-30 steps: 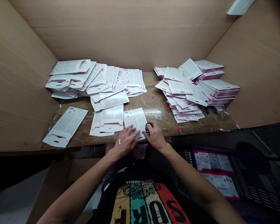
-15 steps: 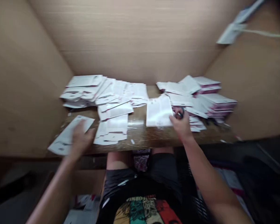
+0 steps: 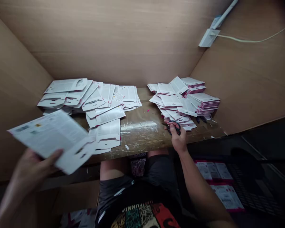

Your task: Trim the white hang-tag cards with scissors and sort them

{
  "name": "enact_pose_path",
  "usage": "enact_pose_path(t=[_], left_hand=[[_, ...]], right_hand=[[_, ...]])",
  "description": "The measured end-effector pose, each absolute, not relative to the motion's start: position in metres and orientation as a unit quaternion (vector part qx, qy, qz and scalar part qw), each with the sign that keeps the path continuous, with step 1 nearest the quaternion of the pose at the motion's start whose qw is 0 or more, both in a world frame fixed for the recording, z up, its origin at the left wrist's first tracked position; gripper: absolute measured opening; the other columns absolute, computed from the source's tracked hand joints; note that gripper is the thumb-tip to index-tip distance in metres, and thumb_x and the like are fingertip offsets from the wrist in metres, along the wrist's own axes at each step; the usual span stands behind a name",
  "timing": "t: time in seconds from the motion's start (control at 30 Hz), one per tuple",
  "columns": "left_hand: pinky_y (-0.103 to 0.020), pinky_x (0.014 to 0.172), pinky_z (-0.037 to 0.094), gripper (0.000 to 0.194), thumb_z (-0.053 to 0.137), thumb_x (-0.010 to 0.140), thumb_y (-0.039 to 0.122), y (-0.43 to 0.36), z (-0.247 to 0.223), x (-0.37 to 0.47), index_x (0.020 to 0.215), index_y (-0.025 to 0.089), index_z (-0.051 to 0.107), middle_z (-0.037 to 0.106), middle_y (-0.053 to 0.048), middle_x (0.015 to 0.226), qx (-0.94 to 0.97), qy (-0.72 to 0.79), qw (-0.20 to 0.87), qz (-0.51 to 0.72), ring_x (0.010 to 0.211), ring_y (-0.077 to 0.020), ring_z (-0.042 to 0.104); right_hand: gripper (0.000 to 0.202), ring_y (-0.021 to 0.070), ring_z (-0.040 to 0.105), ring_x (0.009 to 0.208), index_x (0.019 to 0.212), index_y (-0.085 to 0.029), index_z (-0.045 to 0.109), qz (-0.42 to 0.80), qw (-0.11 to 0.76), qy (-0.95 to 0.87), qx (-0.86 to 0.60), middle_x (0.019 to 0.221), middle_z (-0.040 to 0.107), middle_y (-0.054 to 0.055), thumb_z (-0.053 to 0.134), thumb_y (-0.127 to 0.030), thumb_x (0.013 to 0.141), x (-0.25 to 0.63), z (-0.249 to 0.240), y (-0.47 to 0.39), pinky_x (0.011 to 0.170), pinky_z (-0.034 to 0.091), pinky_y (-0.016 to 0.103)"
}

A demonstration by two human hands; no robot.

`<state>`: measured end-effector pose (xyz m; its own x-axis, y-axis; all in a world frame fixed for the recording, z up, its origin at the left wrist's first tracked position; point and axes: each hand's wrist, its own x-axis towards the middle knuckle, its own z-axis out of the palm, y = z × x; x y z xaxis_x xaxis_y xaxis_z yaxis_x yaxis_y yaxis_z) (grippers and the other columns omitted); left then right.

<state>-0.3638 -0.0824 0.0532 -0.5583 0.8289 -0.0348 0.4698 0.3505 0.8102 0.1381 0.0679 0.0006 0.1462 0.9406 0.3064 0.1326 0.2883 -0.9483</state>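
Observation:
My left hand is closed on a flat white cardboard packet, thumb on top, raised at the left above the table edge. An open end flap with a slot points toward the lower right. My right hand is wrapped round a small pair of dark scissors at the table's front. Close beyond the scissors lies a heap of white packets with pink edges. On the left, overlapping white packets with slotted flaps are spread out, partly behind the held one.
Cardboard walls enclose the worn wooden table at the back and sides. A neat packet stack stands at the right. A cord hangs upper right. Below are a dark crate with packets and a cardboard box.
My left hand has lifted a packet up and to the left. The packet beside my right hand has left the middle of the table. The scissors remain in my right hand; the view has shifted.

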Motion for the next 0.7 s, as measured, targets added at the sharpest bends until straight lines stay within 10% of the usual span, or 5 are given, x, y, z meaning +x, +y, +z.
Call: enact_pose_path(t=[0.23, 0.47, 0.7], left_hand=[[-0.042, 0.083, 0.066, 0.093, 0.07, 0.094, 0.033, -0.004, -0.026, -0.152, 0.169, 0.02, 0.017, 0.079, -0.015, 0.121, 0.55, 0.665, 0.216, 0.457, 0.095, -0.0272, 0.08], [-0.045, 0.082, 0.058, 0.032, 0.061, 0.104, 0.037, 0.006, -0.056, -0.144, 0.13, 0.022, 0.071, 0.073, -0.011, 0.09, 0.695, 0.692, 0.088, 0.176, 0.083, -0.0301, 0.071], [-0.039, 0.095, 0.055, 0.048, 0.045, 0.1, 0.009, 0.024, -0.062, -0.145, 0.13, 0.028, 0.076, 0.064, -0.009, 0.116, 0.833, 0.502, 0.13, 0.193, 0.102, -0.0244, 0.059]], right_hand=[[0.032, 0.0268, 0.08, 0.079, 0.101, -0.023, 0.074, 0.544, 0.497, -0.529, -0.42, 0.099, 0.08, 0.007, 0.079, -0.053, 0.093, 0.097, -0.028, 0.037, 0.08, 0.07, 0.045], [0.031, 0.0237, 0.074, 0.088, 0.097, -0.021, 0.077, 0.45, 0.411, -0.649, -0.456, 0.094, 0.078, 0.006, 0.072, -0.051, 0.097, 0.106, -0.057, 0.045, 0.084, 0.064, 0.036], [0.028, 0.023, 0.072, 0.086, 0.096, -0.021, 0.075, 0.437, 0.398, -0.666, -0.455, 0.093, 0.077, 0.006, 0.068, -0.047, 0.1, 0.119, -0.059, 0.046, 0.08, 0.061, 0.034]])
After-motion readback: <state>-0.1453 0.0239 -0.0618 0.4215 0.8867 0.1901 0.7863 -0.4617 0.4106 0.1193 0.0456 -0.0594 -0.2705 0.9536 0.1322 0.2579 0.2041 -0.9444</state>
